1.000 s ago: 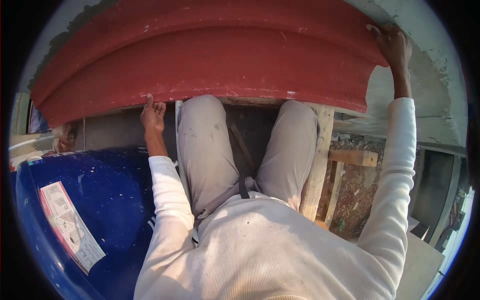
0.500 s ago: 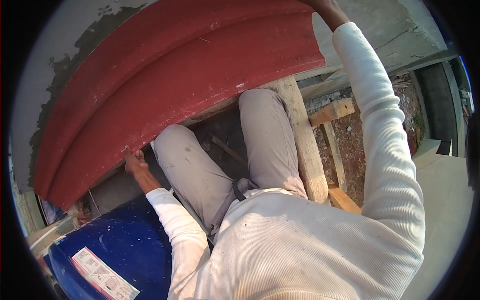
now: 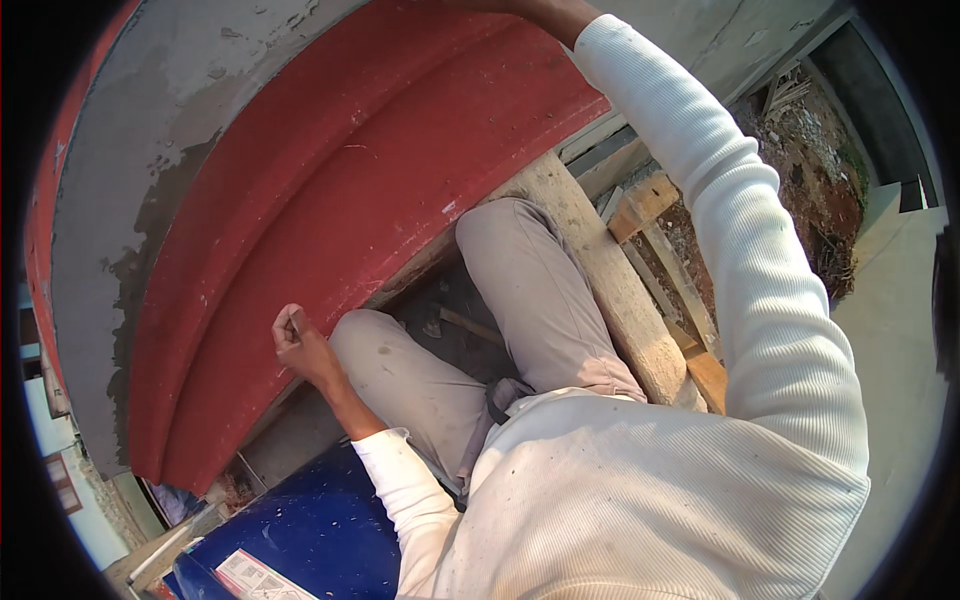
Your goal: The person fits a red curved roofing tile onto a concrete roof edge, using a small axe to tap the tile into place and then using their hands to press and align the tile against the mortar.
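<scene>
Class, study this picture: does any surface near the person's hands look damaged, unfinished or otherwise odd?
Yes. The red painted moulding is scuffed with pale scratches, and the grey wall above it shows a ragged, patchy plaster edge. The left hand rests against the moulding's lower edge.

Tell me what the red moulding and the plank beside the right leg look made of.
Red moulding: seemingly plaster or cement under matte red paint; grey render shows above, with pale chips. Plank: rough unpainted wood, pale with visible grain. Left hand rests closed against the moulding's lower edge.
</scene>
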Demonstrator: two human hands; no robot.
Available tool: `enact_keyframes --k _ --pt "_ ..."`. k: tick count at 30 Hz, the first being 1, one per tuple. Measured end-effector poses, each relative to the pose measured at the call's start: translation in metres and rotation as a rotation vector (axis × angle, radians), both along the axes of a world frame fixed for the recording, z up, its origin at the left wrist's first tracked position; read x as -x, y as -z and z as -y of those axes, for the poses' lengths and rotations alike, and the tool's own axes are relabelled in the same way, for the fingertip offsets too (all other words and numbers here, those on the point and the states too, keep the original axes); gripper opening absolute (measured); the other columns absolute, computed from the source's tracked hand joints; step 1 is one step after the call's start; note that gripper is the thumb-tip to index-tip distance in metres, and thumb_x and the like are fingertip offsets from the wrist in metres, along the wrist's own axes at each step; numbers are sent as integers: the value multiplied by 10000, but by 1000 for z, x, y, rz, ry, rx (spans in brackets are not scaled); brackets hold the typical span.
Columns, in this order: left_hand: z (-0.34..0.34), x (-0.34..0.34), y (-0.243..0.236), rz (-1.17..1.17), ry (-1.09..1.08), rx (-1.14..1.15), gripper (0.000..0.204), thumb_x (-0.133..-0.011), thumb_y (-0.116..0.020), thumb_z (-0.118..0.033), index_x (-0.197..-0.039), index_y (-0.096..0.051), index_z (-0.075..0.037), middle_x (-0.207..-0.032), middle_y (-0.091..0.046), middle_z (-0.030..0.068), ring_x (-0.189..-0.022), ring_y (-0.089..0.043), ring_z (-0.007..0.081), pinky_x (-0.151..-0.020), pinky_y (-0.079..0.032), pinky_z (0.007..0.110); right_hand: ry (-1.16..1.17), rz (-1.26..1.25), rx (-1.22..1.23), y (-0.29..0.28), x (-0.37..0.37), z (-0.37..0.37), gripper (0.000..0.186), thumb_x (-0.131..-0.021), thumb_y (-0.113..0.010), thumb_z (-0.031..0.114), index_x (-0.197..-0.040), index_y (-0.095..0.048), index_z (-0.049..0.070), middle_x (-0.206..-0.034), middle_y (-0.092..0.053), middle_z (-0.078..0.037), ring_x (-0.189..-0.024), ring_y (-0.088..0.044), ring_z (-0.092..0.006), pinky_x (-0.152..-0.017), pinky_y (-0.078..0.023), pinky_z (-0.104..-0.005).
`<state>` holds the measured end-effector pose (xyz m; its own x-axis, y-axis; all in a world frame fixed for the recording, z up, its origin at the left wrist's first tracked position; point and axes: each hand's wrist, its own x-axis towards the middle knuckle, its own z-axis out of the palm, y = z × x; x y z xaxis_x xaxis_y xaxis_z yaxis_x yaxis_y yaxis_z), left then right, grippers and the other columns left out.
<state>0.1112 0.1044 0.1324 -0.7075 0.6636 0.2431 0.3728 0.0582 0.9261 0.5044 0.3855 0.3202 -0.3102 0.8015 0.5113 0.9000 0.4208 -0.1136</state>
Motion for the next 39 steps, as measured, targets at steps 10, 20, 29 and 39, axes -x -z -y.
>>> enact_keyframes --k 10,20,29,39 --pt "-118 -177 45 -431 737 407 272 -865 -811 -306 -952 -741 -58 -873 -727 78 -803 -683 235 -726 -523 392 -140 -239 -340 60 -50 18 445 -881 -747 340 -861 -732 -104 -947 -716 -287 -871 -695 -371 -763 -543 -479" --pt "-133 -190 30 -440 733 695 299 -852 -813 -343 -878 -704 -66 -829 -742 75 -744 -702 253 -689 -529 411 415 -731 806 243 -206 64 814 -751 -772 727 -1084 -728 -14 -920 -709 -136 -906 -694 -265 -807 -566 -408" --pt "-143 -196 21 -467 777 807 286 -868 -788 -321 -885 -687 -54 -816 -733 72 -746 -696 258 -697 -528 406 164 -968 911 292 -193 64 720 -821 -773 658 -1178 -729 33 -1153 -710 -112 -1112 -667 -245 -989 -551 -429" --pt "-155 -252 27 -583 759 653 387 -838 -835 -404 -947 -687 -64 -985 -720 109 -957 -681 319 -805 -538 469 38 -1258 815 313 -186 63 569 -842 -814 520 -1061 -743 0 -999 -717 -90 -966 -683 -193 -896 -563 -346"
